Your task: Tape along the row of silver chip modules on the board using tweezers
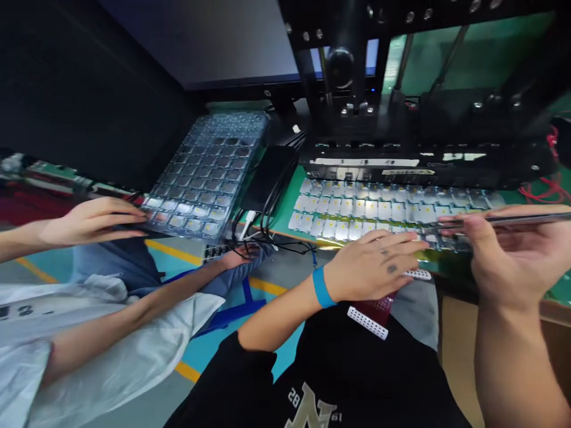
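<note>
- Silver, rectangular, metal-looking plates with yellow dots point(359, 208) lie in 3 rows on the green tabletop point(292, 191), in front of you and just below the machine.
- Your right hand point(513, 255) is closed around slim, grey metal tweezers point(535, 219), whose tips reach the right part of the rows; whether they grip anything, you cannot tell from here.
- Your left hand point(377, 264), palm down, stretches its fingers over the near edge; its thumb is hidden, so whether it pinches anything is unclear.
- The step looks like fine tweezer work: steady the edge lightly, angle the tips low, and avoid scraping the yellow dots.
- The black metal machine point(428, 128) stands right behind, so mind your knuckles.
- Further left, a co-worker's hand point(107, 219) is beside the clear plastic compartment tray point(232, 120).
</note>
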A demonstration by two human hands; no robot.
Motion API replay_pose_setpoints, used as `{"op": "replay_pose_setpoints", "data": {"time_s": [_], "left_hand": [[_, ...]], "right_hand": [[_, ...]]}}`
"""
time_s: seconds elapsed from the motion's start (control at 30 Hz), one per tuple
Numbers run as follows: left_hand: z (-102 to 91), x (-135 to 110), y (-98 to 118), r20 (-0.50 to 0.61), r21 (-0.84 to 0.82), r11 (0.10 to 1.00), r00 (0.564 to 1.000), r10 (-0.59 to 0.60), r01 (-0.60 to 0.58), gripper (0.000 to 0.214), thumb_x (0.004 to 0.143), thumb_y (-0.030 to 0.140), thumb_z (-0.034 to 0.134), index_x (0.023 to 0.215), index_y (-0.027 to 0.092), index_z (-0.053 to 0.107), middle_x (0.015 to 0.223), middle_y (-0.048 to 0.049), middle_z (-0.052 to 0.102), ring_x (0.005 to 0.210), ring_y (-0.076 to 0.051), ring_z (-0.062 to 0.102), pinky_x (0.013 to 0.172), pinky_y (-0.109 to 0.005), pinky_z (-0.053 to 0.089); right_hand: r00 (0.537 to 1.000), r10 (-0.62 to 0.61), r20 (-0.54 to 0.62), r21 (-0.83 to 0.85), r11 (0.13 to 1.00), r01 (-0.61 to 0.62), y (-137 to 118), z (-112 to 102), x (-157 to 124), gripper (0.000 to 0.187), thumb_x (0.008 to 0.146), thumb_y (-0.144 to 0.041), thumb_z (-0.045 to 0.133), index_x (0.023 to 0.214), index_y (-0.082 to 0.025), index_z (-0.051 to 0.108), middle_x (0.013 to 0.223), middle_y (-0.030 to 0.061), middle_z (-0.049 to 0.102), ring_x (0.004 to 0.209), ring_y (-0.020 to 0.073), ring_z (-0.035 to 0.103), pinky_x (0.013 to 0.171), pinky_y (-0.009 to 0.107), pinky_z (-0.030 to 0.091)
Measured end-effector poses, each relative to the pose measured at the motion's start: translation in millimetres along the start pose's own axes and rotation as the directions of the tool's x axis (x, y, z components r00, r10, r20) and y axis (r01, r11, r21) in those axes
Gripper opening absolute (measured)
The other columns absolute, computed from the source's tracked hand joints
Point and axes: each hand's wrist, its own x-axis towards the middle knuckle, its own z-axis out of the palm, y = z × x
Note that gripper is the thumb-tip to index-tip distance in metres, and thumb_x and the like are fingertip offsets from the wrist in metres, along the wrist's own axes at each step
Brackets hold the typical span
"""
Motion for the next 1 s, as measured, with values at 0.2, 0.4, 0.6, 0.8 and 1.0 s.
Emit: {"op": "replay_pose_setpoints", "data": {"time_s": [0.2, 0.4, 0.6, 0.8, 1.0], "left_hand": [[-11.1, -10.7, 4.4, -0.266, -0.453, 0.877, 0.916, -0.301, 0.156, 0.019, 0.093, 0.016, 0.063, 0.108, 0.026, 0.057, 0.109, -0.0025, 0.075, 0.107, -0.017, 0.071, 0.094, -0.037, 0.059], [2.5, -19.3, 11.8, -0.243, -0.624, 0.753, 0.864, -0.440, 0.209, 0.026, 0.090, 0.015, 0.069, 0.113, 0.021, 0.060, 0.110, -0.0055, 0.074, 0.104, -0.018, 0.072, 0.092, -0.034, 0.059], [1.9, -14.8, 18.4, -0.257, -0.549, 0.804, 0.869, -0.423, 0.229, 0.025, 0.089, 0.014, 0.069, 0.113, 0.022, 0.064, 0.106, -0.0023, 0.075, 0.100, -0.014, 0.071, 0.088, -0.026, 0.057], [2.0, -11.6, 23.5, -0.291, -0.538, 0.820, 0.870, -0.399, 0.195, 0.023, 0.090, 0.013, 0.068, 0.111, 0.021, 0.064, 0.103, -0.0011, 0.075, 0.097, -0.010, 0.071, 0.086, -0.022, 0.057], [3.7, -12.6, 23.8, -0.310, -0.506, 0.839, 0.865, -0.395, 0.201, 0.023, 0.089, 0.013, 0.070, 0.111, 0.022, 0.065, 0.100, -0.0006, 0.076, 0.093, -0.011, 0.072, 0.083, -0.021, 0.058]], "right_hand": [[1.000, 0.013, 0.018, 0.119, 0.993, -0.015, -48.0, 12.4, -14.6, 0.020, 0.090, -0.030, 0.076, 0.094, -0.024, 0.058, 0.080, -0.0041, 0.067, 0.069, 0.0135, 0.070, 0.063, 0.026, 0.065], [0.995, -0.051, 0.085, 0.138, 0.990, 0.038, -62.8, 15.1, -39.5, 0.022, 0.088, -0.014, 0.075, 0.102, -0.022, 0.060, 0.086, -0.0015, 0.069, 0.078, 0.0148, 0.072, 0.065, 0.027, 0.066], [0.985, -0.153, 0.074, 0.159, 0.977, 0.140, -51.8, 17.5, -46.7, 0.034, 0.082, -0.001, 0.075, 0.107, -0.020, 0.062, 0.089, 0.0000, 0.071, 0.078, 0.0166, 0.073, 0.065, 0.029, 0.067], [0.986, -0.137, 0.096, 0.160, 0.980, 0.120, -51.1, 16.0, -47.6, 0.035, 0.081, -0.001, 0.075, 0.108, -0.020, 0.062, 0.089, -0.0004, 0.071, 0.079, 0.0171, 0.073, 0.067, 0.030, 0.067], [0.987, -0.116, 0.114, 0.169, 0.981, 0.095, -49.5, 14.0, -47.3, 0.031, 0.084, 0.000, 0.073, 0.106, -0.018, 0.060, 0.089, 0.0006, 0.071, 0.083, 0.0174, 0.073, 0.066, 0.029, 0.066]]}}
